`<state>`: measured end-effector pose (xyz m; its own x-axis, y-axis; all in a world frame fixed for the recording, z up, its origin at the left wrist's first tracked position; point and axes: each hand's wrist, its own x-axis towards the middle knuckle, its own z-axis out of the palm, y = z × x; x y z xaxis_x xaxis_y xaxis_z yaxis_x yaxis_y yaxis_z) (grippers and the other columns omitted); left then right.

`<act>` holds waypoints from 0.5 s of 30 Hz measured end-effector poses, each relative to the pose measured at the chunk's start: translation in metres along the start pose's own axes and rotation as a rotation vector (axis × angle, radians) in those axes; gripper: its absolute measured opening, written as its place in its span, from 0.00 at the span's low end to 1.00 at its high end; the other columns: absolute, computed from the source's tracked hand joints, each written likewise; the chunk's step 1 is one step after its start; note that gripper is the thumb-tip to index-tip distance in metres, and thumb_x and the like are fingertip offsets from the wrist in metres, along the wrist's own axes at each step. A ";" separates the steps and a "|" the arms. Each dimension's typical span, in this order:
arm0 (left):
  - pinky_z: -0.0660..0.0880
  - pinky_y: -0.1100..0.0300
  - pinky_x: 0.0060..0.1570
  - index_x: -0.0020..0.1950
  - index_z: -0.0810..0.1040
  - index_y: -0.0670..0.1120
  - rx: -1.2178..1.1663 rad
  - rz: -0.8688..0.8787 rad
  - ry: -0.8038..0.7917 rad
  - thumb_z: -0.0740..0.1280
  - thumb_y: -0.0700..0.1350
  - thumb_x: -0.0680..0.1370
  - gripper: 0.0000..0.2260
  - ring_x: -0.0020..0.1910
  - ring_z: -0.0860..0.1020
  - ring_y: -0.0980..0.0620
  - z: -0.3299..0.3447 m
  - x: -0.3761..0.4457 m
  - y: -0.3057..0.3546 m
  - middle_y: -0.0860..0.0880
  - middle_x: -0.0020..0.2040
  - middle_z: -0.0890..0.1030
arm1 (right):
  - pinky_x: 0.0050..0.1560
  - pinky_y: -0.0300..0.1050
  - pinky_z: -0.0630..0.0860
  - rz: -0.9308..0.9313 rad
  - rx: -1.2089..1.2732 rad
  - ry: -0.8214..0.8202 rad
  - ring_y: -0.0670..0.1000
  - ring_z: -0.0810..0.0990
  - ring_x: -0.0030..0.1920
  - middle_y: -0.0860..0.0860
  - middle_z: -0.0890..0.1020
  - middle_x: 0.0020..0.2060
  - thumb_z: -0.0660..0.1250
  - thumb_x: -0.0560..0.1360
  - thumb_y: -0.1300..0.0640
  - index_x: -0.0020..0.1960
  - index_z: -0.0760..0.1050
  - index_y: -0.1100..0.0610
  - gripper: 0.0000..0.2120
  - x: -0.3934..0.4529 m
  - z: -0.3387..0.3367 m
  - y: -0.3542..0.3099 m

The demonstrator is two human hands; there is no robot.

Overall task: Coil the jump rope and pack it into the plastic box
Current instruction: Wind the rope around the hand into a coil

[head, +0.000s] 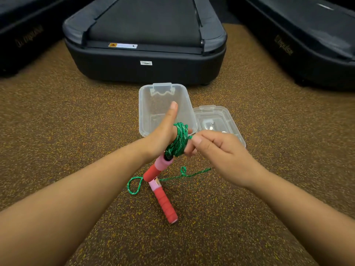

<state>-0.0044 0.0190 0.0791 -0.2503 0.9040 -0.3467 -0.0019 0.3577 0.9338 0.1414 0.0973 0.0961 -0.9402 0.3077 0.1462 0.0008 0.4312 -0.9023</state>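
Jump rope [177, 140]: green, red/pink handles

Braided green cord [178, 140] round my left hand [163, 135]; foam handles [163, 202] matt red-pink; box [151, 104] and lid [226, 120] clear glossy plastic; floor [57, 131] rough speckled rubber.
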 end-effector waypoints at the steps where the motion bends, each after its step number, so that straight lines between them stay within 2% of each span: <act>1: 0.72 0.73 0.33 0.34 0.71 0.37 0.052 0.011 -0.004 0.30 0.60 0.79 0.39 0.26 0.77 0.60 0.002 -0.004 0.003 0.46 0.25 0.79 | 0.33 0.33 0.66 0.000 0.014 0.002 0.41 0.72 0.29 0.54 0.80 0.31 0.58 0.78 0.53 0.43 0.80 0.56 0.14 0.001 -0.003 -0.002; 2: 0.72 0.73 0.30 0.32 0.70 0.36 0.084 0.011 -0.017 0.29 0.59 0.79 0.39 0.25 0.76 0.58 0.002 -0.006 0.005 0.45 0.24 0.77 | 0.32 0.30 0.66 0.000 0.020 0.014 0.40 0.72 0.28 0.51 0.80 0.29 0.58 0.78 0.54 0.42 0.79 0.57 0.14 0.003 -0.006 -0.003; 4: 0.75 0.70 0.38 0.41 0.75 0.36 0.118 0.010 -0.076 0.27 0.63 0.76 0.44 0.34 0.79 0.50 0.000 -0.007 0.002 0.37 0.36 0.79 | 0.30 0.28 0.66 0.012 0.005 0.067 0.38 0.72 0.26 0.41 0.77 0.23 0.59 0.79 0.56 0.40 0.78 0.58 0.13 0.007 -0.013 -0.004; 5: 0.75 0.67 0.41 0.47 0.77 0.37 0.133 -0.010 -0.093 0.27 0.65 0.75 0.46 0.37 0.79 0.49 -0.001 -0.008 0.000 0.36 0.39 0.80 | 0.30 0.28 0.67 0.022 0.003 0.094 0.38 0.72 0.25 0.39 0.75 0.22 0.59 0.80 0.56 0.39 0.77 0.58 0.13 0.009 -0.016 -0.003; 7: 0.73 0.64 0.42 0.57 0.77 0.38 0.163 -0.054 -0.131 0.28 0.68 0.73 0.48 0.36 0.79 0.48 -0.002 -0.008 -0.002 0.37 0.37 0.78 | 0.29 0.33 0.67 0.019 -0.037 0.130 0.40 0.70 0.25 0.40 0.73 0.22 0.59 0.79 0.52 0.36 0.75 0.52 0.14 0.013 -0.021 0.000; 8: 0.73 0.64 0.40 0.59 0.76 0.37 0.179 -0.053 -0.152 0.29 0.69 0.72 0.49 0.35 0.78 0.47 -0.002 -0.007 -0.003 0.38 0.35 0.77 | 0.29 0.37 0.66 0.020 -0.067 0.143 0.41 0.68 0.25 0.42 0.71 0.22 0.59 0.77 0.50 0.35 0.73 0.50 0.14 0.015 -0.022 0.003; 10: 0.73 0.63 0.38 0.58 0.77 0.36 0.197 -0.014 -0.202 0.34 0.70 0.72 0.47 0.31 0.75 0.45 0.000 -0.007 -0.002 0.41 0.29 0.74 | 0.29 0.39 0.65 0.043 -0.078 0.161 0.42 0.66 0.26 0.44 0.69 0.25 0.58 0.77 0.48 0.34 0.72 0.50 0.14 0.017 -0.025 0.009; 12: 0.73 0.56 0.40 0.52 0.80 0.41 0.184 0.006 -0.220 0.43 0.70 0.75 0.38 0.27 0.72 0.46 0.003 -0.010 0.002 0.46 0.25 0.72 | 0.29 0.40 0.65 0.071 -0.071 0.185 0.43 0.66 0.26 0.46 0.68 0.27 0.57 0.78 0.49 0.34 0.72 0.49 0.14 0.018 -0.027 0.015; 13: 0.72 0.54 0.40 0.48 0.81 0.43 0.177 0.012 -0.223 0.47 0.67 0.77 0.32 0.26 0.71 0.47 0.003 -0.012 0.005 0.47 0.24 0.71 | 0.29 0.42 0.65 0.085 -0.067 0.198 0.43 0.66 0.26 0.46 0.68 0.27 0.58 0.78 0.49 0.34 0.72 0.49 0.15 0.018 -0.028 0.020; 15: 0.72 0.58 0.36 0.43 0.82 0.45 0.187 0.031 -0.214 0.52 0.60 0.80 0.25 0.24 0.70 0.51 0.004 -0.014 0.008 0.49 0.22 0.67 | 0.31 0.44 0.65 0.120 -0.051 0.214 0.47 0.66 0.27 0.47 0.67 0.27 0.58 0.78 0.49 0.34 0.72 0.48 0.15 0.018 -0.028 0.029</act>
<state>0.0027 0.0098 0.0915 -0.0373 0.9369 -0.3476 0.1863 0.3483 0.9187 0.1344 0.1390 0.0843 -0.8388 0.5294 0.1270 0.1302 0.4215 -0.8974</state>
